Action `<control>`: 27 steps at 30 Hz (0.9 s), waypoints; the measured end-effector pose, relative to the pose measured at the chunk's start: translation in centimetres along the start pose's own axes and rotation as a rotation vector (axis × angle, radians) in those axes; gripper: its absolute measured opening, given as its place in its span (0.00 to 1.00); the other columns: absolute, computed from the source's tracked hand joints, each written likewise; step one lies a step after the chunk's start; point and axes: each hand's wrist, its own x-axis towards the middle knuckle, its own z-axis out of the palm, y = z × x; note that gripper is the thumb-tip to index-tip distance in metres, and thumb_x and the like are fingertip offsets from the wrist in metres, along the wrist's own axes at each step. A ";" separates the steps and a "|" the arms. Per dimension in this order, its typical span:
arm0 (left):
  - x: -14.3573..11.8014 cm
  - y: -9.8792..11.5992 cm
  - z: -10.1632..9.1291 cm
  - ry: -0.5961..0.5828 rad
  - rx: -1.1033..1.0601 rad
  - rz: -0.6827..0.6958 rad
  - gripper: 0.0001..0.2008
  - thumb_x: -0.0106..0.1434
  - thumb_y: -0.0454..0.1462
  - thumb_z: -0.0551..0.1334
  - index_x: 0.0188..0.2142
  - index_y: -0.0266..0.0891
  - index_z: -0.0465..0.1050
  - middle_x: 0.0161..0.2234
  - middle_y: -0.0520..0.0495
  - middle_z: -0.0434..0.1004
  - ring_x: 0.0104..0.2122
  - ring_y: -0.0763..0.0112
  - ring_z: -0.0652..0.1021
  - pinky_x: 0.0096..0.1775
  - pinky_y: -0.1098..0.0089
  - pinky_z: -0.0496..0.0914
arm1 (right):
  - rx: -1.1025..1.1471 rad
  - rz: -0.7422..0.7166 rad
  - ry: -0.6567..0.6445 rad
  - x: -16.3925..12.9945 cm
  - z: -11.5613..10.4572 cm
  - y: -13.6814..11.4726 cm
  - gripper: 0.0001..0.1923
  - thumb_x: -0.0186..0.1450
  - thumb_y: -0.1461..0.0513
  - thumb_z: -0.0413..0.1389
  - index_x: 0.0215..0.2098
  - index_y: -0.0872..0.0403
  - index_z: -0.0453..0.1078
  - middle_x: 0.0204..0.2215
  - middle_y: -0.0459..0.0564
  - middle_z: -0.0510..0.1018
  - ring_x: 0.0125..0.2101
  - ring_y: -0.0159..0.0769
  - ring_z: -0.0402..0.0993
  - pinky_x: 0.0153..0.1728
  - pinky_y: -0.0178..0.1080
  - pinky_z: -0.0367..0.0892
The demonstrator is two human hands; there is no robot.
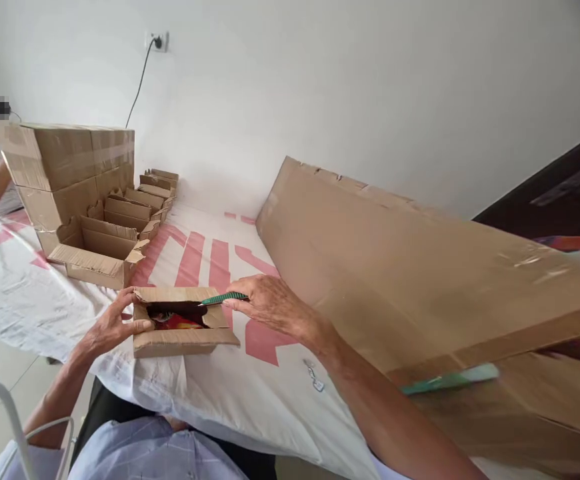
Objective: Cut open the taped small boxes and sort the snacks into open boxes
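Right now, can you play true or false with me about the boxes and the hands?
1. The left hand touches the small box. True.
2. The right hand holds a spoon. False: it holds a green knife over the box.
3. The small box is taped shut. False: its top is open, with something red and dark inside.
4. A row of open boxes sits farther back on the white cloth. True.
5. A big flat cardboard sheet lies to the right. True.
6. The wall socket has nothing plugged in. False: a black cable hangs from it.
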 end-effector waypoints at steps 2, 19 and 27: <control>0.0 -0.1 -0.1 0.002 0.042 -0.009 0.22 0.61 0.51 0.72 0.52 0.49 0.80 0.65 0.43 0.70 0.63 0.49 0.74 0.52 0.58 0.79 | 0.034 0.052 -0.002 -0.7 -0.5 0.9 0.14 0.69 0.57 0.56 0.27 0.49 0.78 0.23 0.45 0.75 0.24 0.34 0.65 0.29 0.38 0.53; 0.1 -1.2 -0.4 0.023 0.104 -0.017 0.42 0.59 0.57 0.73 0.69 0.54 0.69 0.74 0.41 0.63 0.68 0.40 0.70 0.56 0.52 0.79 | 0.189 0.545 0.476 -11.0 19.5 10.1 0.25 0.73 0.52 0.42 0.53 0.55 0.75 0.43 0.62 0.82 0.45 0.54 0.79 0.46 0.52 0.73; 0.5 -0.9 -0.8 -0.044 0.090 -0.063 0.54 0.55 0.56 0.76 0.76 0.55 0.56 0.76 0.38 0.57 0.69 0.38 0.68 0.60 0.44 0.75 | 0.229 0.483 0.547 -9.7 20.5 9.1 0.18 0.72 0.52 0.50 0.50 0.51 0.74 0.46 0.61 0.80 0.49 0.56 0.75 0.52 0.57 0.73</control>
